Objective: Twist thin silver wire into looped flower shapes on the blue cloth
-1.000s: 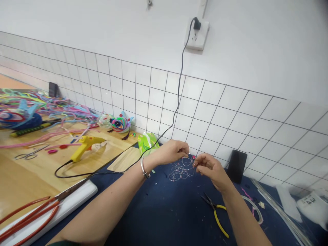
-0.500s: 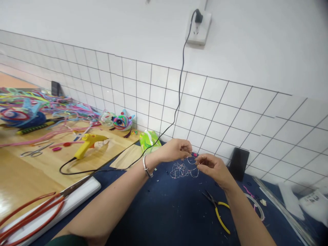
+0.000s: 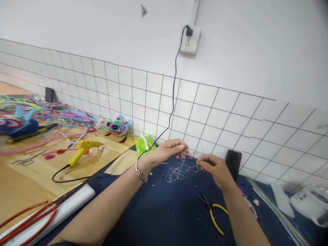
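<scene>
My right hand (image 3: pixel 214 168) pinches thin silvery wire (image 3: pixel 189 168) between thumb and fingertips. Fine loops of it, with small pinkish beads or twists, spread between my two hands. My left hand (image 3: pixel 172 150), wearing a silver bangle (image 3: pixel 139 171), has its fingers curled at the other side of the wire; the exact grip is hard to see. Below the left hand, a tangle of the same wire (image 3: pixel 175 174) lies on the dark blue mat (image 3: pixel 164 212). Yellow-handled pliers (image 3: pixel 213 212) rest on the mat near my right forearm.
At left are a yellow glue gun (image 3: pixel 82 150), small scissors (image 3: pixel 27 160) and large red-handled shears (image 3: pixel 38 218) on a white box. A green packet (image 3: pixel 144 145) and black phone-like slab (image 3: pixel 233 163) stand by the tiled wall. A power cord (image 3: pixel 173 92) hangs behind my hands.
My hands have moved slightly apart, and the wire loops between them look more spread. The left hand's fingers have loosened a little. The whole view has shifted slightly.
</scene>
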`<state>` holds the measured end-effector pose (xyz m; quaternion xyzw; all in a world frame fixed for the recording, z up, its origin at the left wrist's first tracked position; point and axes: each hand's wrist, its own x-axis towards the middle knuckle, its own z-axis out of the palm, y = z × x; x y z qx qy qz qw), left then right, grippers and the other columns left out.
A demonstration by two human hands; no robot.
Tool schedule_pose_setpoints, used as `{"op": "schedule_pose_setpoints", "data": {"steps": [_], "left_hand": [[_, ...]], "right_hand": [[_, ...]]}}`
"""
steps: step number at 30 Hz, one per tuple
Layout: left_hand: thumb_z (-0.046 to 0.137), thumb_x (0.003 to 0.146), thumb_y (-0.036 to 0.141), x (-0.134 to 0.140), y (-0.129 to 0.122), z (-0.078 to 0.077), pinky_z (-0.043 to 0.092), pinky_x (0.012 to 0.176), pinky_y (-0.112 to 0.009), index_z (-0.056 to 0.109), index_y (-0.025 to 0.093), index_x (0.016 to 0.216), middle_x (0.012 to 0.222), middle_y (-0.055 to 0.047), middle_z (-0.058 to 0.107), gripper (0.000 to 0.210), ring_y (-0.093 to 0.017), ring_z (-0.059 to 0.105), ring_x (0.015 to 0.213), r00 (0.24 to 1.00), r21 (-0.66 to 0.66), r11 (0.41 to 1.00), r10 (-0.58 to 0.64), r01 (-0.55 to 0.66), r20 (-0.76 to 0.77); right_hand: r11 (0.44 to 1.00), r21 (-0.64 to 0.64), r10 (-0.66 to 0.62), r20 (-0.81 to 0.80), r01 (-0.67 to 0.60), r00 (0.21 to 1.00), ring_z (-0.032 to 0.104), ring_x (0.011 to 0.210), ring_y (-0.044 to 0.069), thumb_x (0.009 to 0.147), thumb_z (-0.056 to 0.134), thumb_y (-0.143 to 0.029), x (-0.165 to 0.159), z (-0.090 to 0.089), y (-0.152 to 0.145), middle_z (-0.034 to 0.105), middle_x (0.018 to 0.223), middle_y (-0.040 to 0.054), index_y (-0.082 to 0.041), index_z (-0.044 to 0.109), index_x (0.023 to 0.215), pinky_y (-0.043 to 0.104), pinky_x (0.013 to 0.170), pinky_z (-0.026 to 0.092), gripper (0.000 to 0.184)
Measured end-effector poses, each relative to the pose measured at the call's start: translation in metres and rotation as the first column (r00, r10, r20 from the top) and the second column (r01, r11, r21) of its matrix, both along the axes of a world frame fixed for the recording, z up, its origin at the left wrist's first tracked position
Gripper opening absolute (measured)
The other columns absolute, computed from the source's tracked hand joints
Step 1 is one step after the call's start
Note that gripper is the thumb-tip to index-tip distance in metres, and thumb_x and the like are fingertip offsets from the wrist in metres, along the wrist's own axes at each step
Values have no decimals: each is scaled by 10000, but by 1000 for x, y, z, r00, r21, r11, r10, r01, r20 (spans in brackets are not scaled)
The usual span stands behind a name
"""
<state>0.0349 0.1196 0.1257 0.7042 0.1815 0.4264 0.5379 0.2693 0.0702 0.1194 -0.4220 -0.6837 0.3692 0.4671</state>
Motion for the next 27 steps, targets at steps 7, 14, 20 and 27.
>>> {"op": "schedule_pose_setpoints", "data": {"steps": [7, 14, 20, 27], "left_hand": [[603, 853, 360, 8, -5, -7, 436, 660, -248, 632, 123, 981, 939, -108, 657, 272, -146, 612, 791, 994, -93, 993, -64, 72, 92], [679, 798, 322, 31, -21, -7, 412, 622, -224, 639, 116, 893, 881, -84, 666, 230, -120, 606, 723, 993, -199, 979, -30, 53, 117], [722, 755, 324, 49, -26, -1, 396, 592, -212, 619, 119, 860, 831, -64, 660, 253, -95, 569, 652, 990, -230, 973, 7, 25, 139], [715, 760, 289, 56, -34, 3, 401, 626, -224, 615, 117, 838, 777, -38, 637, 213, -90, 546, 654, 985, -168, 984, -36, 65, 167]], "right_hand": [[998, 29, -50, -71, 52, 996, 513, 640, 119, 765, 694, -360, 15, 14, -12, 611, 700, 14, -183, 696, 836, 263, 610, 408, 190], [999, 36, -9, -61, 11, 998, 504, 655, 115, 771, 683, -361, 27, 24, -23, 623, 735, 23, -176, 694, 827, 256, 607, 402, 194], [998, 69, 6, -34, -4, 999, 524, 703, 133, 760, 685, -358, 42, 29, -25, 639, 801, 37, -177, 699, 852, 268, 635, 429, 203], [993, 120, -7, -3, 7, 1000, 584, 862, 188, 779, 661, -338, 54, 24, -24, 657, 933, 52, -199, 694, 875, 322, 775, 467, 172]]}}
